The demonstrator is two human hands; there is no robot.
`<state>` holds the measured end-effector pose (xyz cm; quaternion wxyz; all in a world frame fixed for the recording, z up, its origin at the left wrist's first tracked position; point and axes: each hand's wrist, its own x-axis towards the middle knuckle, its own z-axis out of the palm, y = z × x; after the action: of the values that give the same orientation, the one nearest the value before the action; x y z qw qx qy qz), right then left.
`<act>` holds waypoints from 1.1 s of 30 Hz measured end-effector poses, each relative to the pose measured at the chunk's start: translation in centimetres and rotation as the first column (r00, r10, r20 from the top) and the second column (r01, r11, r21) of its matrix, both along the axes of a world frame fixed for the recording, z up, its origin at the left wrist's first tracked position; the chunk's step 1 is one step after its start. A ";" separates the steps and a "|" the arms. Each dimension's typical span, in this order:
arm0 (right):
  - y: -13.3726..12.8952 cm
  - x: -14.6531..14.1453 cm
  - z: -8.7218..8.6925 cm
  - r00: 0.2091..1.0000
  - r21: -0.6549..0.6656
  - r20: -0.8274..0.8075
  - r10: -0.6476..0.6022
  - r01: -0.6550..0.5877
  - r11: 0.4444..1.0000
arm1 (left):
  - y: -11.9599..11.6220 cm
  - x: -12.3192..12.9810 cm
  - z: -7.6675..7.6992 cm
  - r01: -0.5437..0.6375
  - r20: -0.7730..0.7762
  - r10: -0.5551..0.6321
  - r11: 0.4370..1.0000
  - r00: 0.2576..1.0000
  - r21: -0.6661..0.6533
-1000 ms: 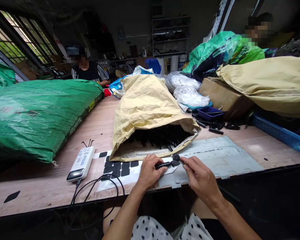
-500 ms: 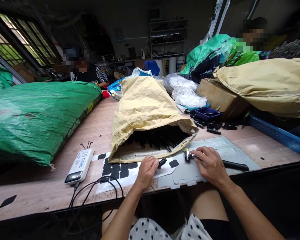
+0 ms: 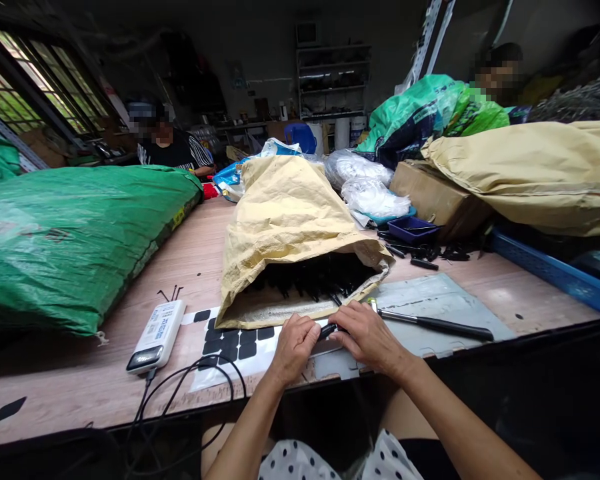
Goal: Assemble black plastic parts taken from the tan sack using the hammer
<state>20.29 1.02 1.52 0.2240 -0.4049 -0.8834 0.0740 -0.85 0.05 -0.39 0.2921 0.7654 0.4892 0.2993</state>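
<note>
A small black part (image 3: 327, 331), slim and handle-like, is gripped at one end by my left hand (image 3: 296, 343). My right hand (image 3: 367, 335) has its fingers closed around the other end, so much of the part is hidden. Just right of that hand a hammer (image 3: 437, 325) with a black grip and metal shaft lies on a grey board (image 3: 450, 300). Behind both hands the open mouth of a tan sack (image 3: 290, 220) shows many black pieces (image 3: 310, 277) inside. Beside my left hand lies a white sheet with black square stickers (image 3: 237, 343).
A white power bank (image 3: 156, 333) with a black cable (image 3: 190, 367) lies at left, near a bulging green sack (image 3: 80, 240). At right are a purple tray (image 3: 414, 229), loose black parts (image 3: 424, 264) and a blue crate (image 3: 555, 273). Two people sit farther back.
My right hand has let go of the hammer, now lying on the board, and moved left to the black part. My left hand stays almost in place, still holding that part.
</note>
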 end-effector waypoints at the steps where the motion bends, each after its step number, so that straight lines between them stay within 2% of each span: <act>1: 0.1 0.1 -0.2 1.000 0.001 0.001 -0.007 0.007 1.000 | -0.1 0.1 0.1 -0.009 0.008 0.009 1.000 1.000 -0.001; 8: 0.2 0.0 -1.1 0.999 0.044 0.000 -0.047 0.047 0.998 | 0.1 0.3 -0.6 -0.013 0.005 0.013 1.000 1.000 0.016; 18: 0.1 -1.2 -3.2 0.984 0.039 -0.175 -0.030 0.038 0.999 | 0.4 0.2 -1.3 -0.047 0.022 0.046 0.999 0.999 0.008; 26: 0.4 -0.2 -2.1 0.970 -0.126 -0.242 0.007 -0.039 0.991 | 0.0 0.2 -0.8 -0.054 0.040 0.053 0.998 0.998 0.013; 33: 0.2 -0.1 -1.4 0.966 -0.181 -0.257 -0.005 -0.043 0.982 | 0.1 0.3 -0.4 -0.056 0.059 0.057 0.998 0.997 -0.016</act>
<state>20.22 1.22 0.16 0.2968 -0.4026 -0.8402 0.2097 -0.56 0.13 -0.81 0.3035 0.7398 0.5040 0.3264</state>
